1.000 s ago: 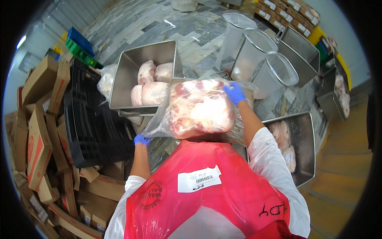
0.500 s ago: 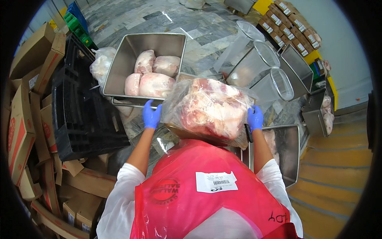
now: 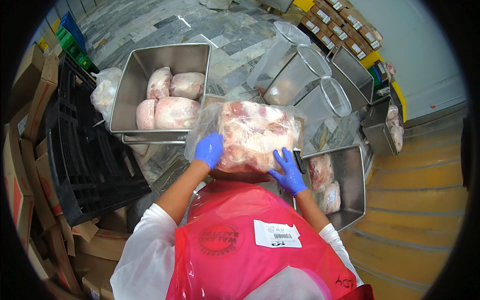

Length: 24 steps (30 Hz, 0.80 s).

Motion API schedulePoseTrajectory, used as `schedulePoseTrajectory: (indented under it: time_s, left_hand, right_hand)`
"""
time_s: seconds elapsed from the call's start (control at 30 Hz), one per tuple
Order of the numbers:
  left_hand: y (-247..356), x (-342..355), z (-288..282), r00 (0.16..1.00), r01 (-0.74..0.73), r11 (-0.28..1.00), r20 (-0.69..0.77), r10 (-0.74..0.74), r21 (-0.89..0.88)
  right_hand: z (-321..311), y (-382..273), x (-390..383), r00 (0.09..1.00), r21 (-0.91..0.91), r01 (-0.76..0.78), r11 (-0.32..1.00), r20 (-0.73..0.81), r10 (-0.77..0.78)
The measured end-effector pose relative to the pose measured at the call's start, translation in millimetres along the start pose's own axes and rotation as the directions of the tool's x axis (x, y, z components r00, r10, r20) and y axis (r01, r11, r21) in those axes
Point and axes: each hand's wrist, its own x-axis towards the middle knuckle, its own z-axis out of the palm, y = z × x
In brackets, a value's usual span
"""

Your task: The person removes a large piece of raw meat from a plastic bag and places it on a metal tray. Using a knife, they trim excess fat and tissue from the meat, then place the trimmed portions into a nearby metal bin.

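A white label [image 3: 277, 233] is sticking to the red apron [image 3: 197, 275], carrying a barcode and small print. A round lettered stamp [image 3: 219, 239] is showing left of it, and black handwriting [image 3: 345, 283] is marking the apron's near right corner. Far right, boxes [image 3: 352, 35] are bearing white labels [image 3: 355, 22], their print looking too small to read. At left, cartons [image 3: 46, 80] are showing red print [image 3: 19, 187].

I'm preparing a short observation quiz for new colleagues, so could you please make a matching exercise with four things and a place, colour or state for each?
Column one:
1. Meat slab
2. Left hand
3. Right hand
4. Apron

Column two:
A. Pinkish red
B. Spread open at the slab's near right edge
C. Clear plastic around it
D. At the slab's left side

Pairs: 1-C, 2-D, 3-B, 4-A.
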Motion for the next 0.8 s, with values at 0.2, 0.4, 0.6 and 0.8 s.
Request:
schedulePoseTrajectory:
  time_s: [0.2,0.4,0.6,0.8]
  left_hand:
    - [-25.8,-59.0,-9.7,0.949,-0.299,0.952,0.081,0.304,-0.07]
    - [-79.7,4.2,-14.7,0.988,-0.137,0.912,0.012,0.154,-0.387]
    - [-124.2,104.9,55.2,0.947,-0.262,0.872,0.066,0.316,-0.414]
    - [-157.5,155.7,94.4,0.955,0.281,0.46,0.197,-0.221,-0.842]
  right_hand:
    - [-14.5,27.7,14.6,0.999,-0.002,0.05,0.999,0.014,-0.05]
    - [-33.7,37.9,29.7,0.999,-0.275,-0.021,0.961,0.031,0.03]
    - [-1.3,27.9,54.4,0.983,-0.337,-0.081,0.938,0.127,0.131]
    - [12.1,-29.3,21.9,0.983,-0.118,-0.184,0.976,-0.01,0.184]
